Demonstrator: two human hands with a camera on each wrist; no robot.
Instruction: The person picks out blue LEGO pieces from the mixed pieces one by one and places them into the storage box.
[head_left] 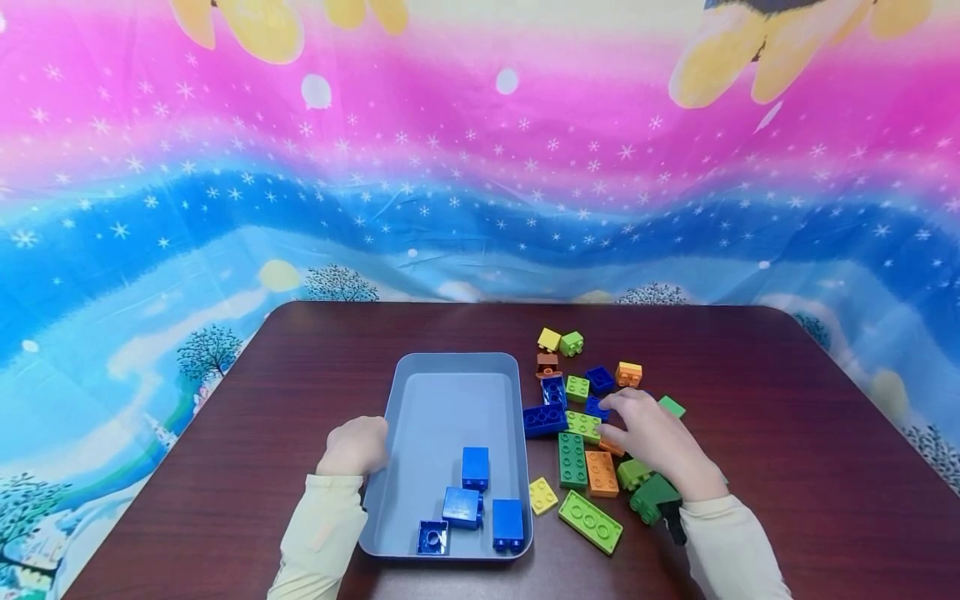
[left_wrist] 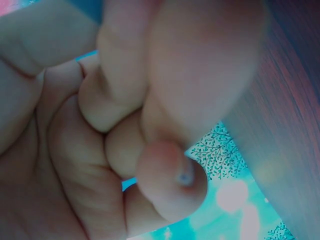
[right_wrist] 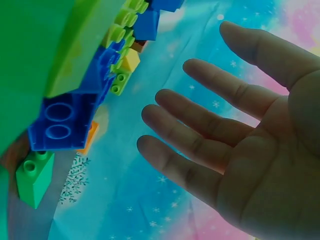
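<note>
My left hand (head_left: 356, 446) grips the left rim of a grey-blue tray (head_left: 450, 408) with curled fingers. In the left wrist view a bit of blue shows at the top between thumb and fingers. Several blue toy bricks (head_left: 476, 467) lie in the tray's near half. Over the loose pile to the right is my right hand (head_left: 656, 433), its fingertips close to a small blue brick (head_left: 597, 407). The right wrist view has these fingers (right_wrist: 200, 125) spread and fairly straight, with nothing in the palm, facing a hollow blue brick (right_wrist: 65, 122).
Against the tray's right wall lies a long blue brick (head_left: 545, 421). Around it are green, orange and yellow bricks, with a flat lime brick (head_left: 590, 522) nearest me. The dark wooden table (head_left: 810, 433) ends at a colourful snowflake cloth (head_left: 480, 167) behind.
</note>
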